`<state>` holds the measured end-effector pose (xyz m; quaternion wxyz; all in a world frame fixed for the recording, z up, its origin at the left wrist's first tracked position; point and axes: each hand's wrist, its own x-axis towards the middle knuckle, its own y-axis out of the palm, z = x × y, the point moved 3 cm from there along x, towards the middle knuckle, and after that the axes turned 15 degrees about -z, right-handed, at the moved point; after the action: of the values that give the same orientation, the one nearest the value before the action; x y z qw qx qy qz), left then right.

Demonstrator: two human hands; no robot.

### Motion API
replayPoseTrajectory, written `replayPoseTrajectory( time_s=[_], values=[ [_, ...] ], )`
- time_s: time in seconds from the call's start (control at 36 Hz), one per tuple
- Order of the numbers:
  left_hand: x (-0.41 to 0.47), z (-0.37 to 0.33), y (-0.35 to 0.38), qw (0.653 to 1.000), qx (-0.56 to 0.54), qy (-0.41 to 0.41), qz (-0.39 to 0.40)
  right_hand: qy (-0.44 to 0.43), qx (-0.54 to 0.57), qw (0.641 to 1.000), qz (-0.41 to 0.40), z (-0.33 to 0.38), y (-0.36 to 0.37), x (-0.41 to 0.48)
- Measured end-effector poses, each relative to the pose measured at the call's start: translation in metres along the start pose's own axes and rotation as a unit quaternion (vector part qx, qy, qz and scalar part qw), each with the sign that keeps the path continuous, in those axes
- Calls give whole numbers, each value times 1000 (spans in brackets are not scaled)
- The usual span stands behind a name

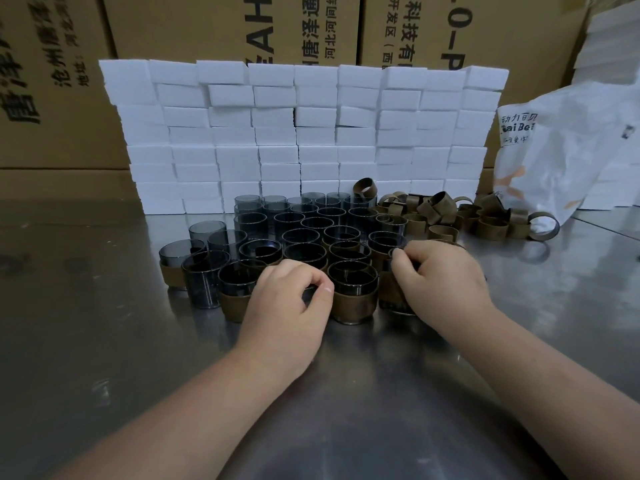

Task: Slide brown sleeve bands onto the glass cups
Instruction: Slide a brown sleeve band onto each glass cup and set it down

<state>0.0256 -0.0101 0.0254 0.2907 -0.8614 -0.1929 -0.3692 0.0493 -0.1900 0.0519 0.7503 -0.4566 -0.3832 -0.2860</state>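
1. Nearest: left hand (291,296) curled at cluster's 6 o'clock, grasp unclear; right hand (443,275) grips banded cup (391,296) at 4 o'clock.
2. Front sleeved cups (353,303) done; bare glass cups (304,223) at 12 o'clock and loose bands (485,220) at 1 o'clock remain. Estimate: under half.

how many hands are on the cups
2: left hand just left of the front banded cup, right hand just right of it, fingers pinching the next cup. None hidden.

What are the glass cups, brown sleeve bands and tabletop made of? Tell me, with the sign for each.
Glass cups: smoky grey glass, see-through, glossy rims. Sleeve bands: brown, matte, perhaps leather or stiff card; loose ones keep their ring shape. Tabletop: likely brushed steel, grey with blurred reflections.
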Motion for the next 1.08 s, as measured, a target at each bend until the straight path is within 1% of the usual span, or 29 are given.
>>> replayPoseTrajectory(
  time_s=[0.06,0.14,0.36,0.61,0.78,0.89,0.97,1.08],
  values=[
    [0,0,0,1000,1,2,1,-25,-4,999,23,0,4,0],
    [0,0,1,1000,3,3,4,-46,-2,998,38,-1,8,2],
    [0,2,1,1000,15,9,6,-38,-11,995,92,-2,17,-1],
    [0,0,1,999,30,15,11,-26,-23,993,115,0,17,0],
    [0,-2,0,999,33,25,6,-17,-10,996,91,0,16,-1],
    [-2,-4,1,998,45,30,18,-16,-3,992,124,0,20,-4],
    [-4,-5,1,997,63,48,24,-25,-11,991,128,0,21,-4],
    [-6,-6,5,991,90,73,72,-19,-5,991,135,0,21,-3]
  ],
)
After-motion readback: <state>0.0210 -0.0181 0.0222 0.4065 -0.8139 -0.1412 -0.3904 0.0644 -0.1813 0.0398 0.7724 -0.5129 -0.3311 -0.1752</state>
